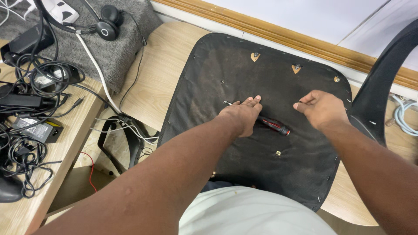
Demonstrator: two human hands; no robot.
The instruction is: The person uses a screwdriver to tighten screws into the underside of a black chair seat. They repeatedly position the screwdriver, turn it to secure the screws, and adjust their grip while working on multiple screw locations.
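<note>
Open seat underside (244, 74) (cable tangle (30, 95) leftward)

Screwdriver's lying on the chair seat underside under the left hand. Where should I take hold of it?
Grip the screwdriver by its black-and-red handle, coming from above on the right. It lies flat on the upturned seat, handle end exposed, while the left hand covers the shaft; only the tip shows.
</note>
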